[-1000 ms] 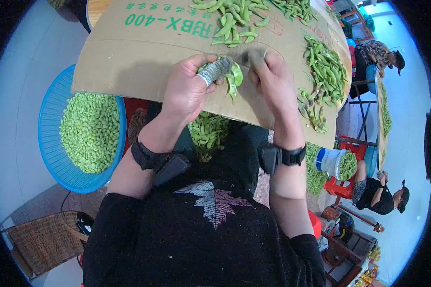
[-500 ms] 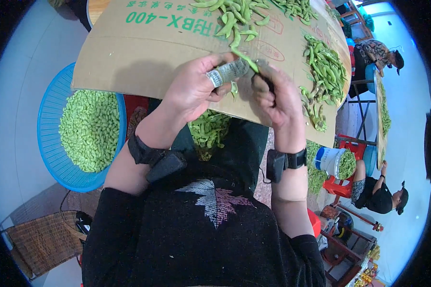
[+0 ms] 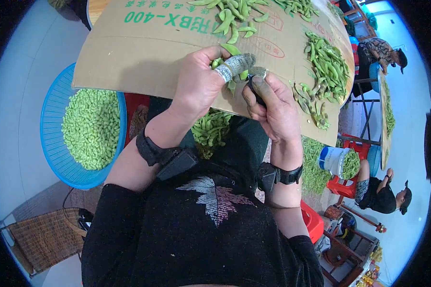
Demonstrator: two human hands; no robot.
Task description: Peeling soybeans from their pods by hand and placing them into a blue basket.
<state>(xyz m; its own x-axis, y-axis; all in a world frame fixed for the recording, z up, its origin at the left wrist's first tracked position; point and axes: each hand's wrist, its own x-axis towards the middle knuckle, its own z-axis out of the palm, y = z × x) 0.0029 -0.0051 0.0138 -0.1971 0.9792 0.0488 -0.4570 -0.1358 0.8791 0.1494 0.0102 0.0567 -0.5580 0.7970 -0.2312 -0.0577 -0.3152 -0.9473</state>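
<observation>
Above the cardboard sheet [image 3: 119, 62] my left hand [image 3: 196, 83] is closed on a green bean pod [image 3: 231, 49]. A grey knitted finger sleeve [image 3: 235, 66] covers one of its fingers. Close beside it, my right hand [image 3: 277, 105] is closed round a small dark object [image 3: 257, 95], largely hidden by the fingers, so its kind does not show. A greyish piece [image 3: 258, 71] sticks up at its fingertips. Shelled green beans [image 3: 91, 129] fill much of a blue plastic basket [image 3: 52, 143] at the left. More pods [image 3: 210, 128] lie in my lap.
On the cardboard are pods at the far side [image 3: 234, 14], a larger heap [image 3: 328, 67] at the right, and discoloured pods [image 3: 313, 105] near its edge. A white-and-blue bucket of pods [image 3: 333, 160] stands right. Two people [image 3: 383, 196] sit by another table. A wicker chair [image 3: 45, 234] is lower left.
The pod between my hands has been drawn back from the far pods into my left hand. My right hand has turned and dropped slightly, its fingers now curled nearer my left.
</observation>
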